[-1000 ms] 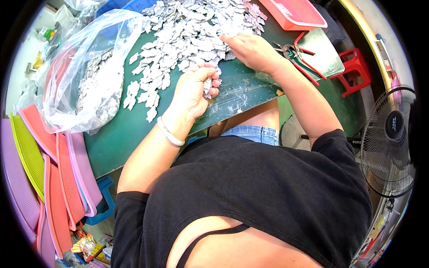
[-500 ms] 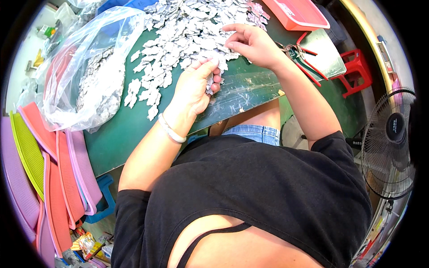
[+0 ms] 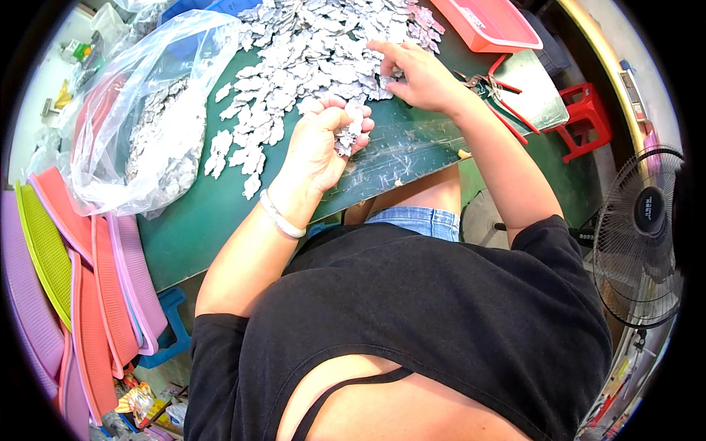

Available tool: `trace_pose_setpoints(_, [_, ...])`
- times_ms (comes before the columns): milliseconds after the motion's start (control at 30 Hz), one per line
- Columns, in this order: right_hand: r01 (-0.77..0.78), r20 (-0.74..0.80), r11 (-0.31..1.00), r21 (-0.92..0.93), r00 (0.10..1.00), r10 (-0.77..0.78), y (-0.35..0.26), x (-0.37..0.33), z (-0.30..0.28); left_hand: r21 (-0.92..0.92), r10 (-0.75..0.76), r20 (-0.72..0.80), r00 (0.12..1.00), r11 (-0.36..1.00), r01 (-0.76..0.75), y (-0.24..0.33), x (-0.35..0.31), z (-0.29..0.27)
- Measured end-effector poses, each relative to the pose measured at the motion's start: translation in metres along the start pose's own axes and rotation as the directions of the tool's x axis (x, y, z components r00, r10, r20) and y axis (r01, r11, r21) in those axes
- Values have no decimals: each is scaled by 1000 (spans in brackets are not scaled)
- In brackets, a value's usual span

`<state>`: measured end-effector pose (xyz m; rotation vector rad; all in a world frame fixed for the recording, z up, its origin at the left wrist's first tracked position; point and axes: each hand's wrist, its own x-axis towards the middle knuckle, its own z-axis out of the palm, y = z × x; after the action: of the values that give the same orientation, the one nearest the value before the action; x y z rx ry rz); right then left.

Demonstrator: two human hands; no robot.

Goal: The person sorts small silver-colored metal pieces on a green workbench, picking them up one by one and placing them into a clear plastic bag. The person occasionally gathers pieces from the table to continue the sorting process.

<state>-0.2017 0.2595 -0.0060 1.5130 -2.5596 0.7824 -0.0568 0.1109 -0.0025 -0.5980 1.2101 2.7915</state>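
Note:
A broad pile of small, flat, silver-grey pieces with wavy edges spreads over the green table. My left hand is closed around a small stack of the same grey pieces, just off the pile's near edge. At the right side of the pile is my right hand, its index finger stretched over the pieces and its thumb apart from it. Nothing shows between those fingers, though the fingertips lie close to the pieces.
Left of the pile, a clear plastic bag holds more grey pieces. Red-handled pliers and a red tray lie at the right. Stacked coloured plastic baskets stand at the left, a red stool and a fan at the right.
My right hand has moved slightly down and its fingers have spread over the pile. My left hand has shifted a little to the right and turned, showing more of the stack it holds.

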Motion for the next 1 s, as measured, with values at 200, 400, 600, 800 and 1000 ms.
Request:
trace_pose_setpoints(200, [34,-15,998,-61,999,-35,-4,-9,2,-7,-20,76,997,1000,21,-1,5,-7])
trace_pose_setpoints(400, [-43,47,985,166,998,36,-11,-26,-7,-6,-38,34,999,999,39,0,1,-6])
trace_pose_setpoints(600, [-48,-144,999,26,988,51,-12,-35,0,19,-40,23,999,999,40,-3,3,-3])
trace_pose_setpoints(800, [-54,-236,998,30,970,59,-6,-34,10,46,-47,-15,999,998,47,-3,0,2])
trace_pose_setpoints(1000, [-264,43,627,733,938,344,-29,-34,-3,50,-56,3,998,997,56,-6,2,4])
